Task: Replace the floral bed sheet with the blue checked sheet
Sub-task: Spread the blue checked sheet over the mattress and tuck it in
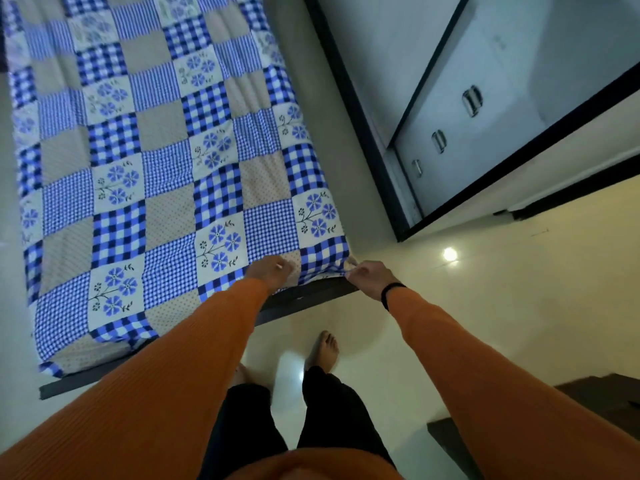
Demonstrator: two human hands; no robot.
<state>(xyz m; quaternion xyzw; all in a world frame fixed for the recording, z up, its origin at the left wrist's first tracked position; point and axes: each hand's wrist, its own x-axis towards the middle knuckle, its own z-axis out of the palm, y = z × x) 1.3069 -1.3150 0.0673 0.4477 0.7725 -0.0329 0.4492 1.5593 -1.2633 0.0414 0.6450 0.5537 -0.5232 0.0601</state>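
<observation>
At the middle of the frame, just right of centre, my right hand [367, 275] pinches the corner of the blue checked sheet [166, 174], its fingers curled round the bunched cloth at the bed's near corner. Just beside it to the left, my left hand [272, 273] rests on the sheet near the same edge; whether it grasps the fabric I cannot tell. That sheet lies spread over the bed, filling the upper left of the frame. Along its lower edge runs the dark bed frame [304, 299]. Below, at bottom centre, my bare feet stand on the pale floor [485, 306]. At upper right is a cupboard [485, 98] with metal handles.
</observation>
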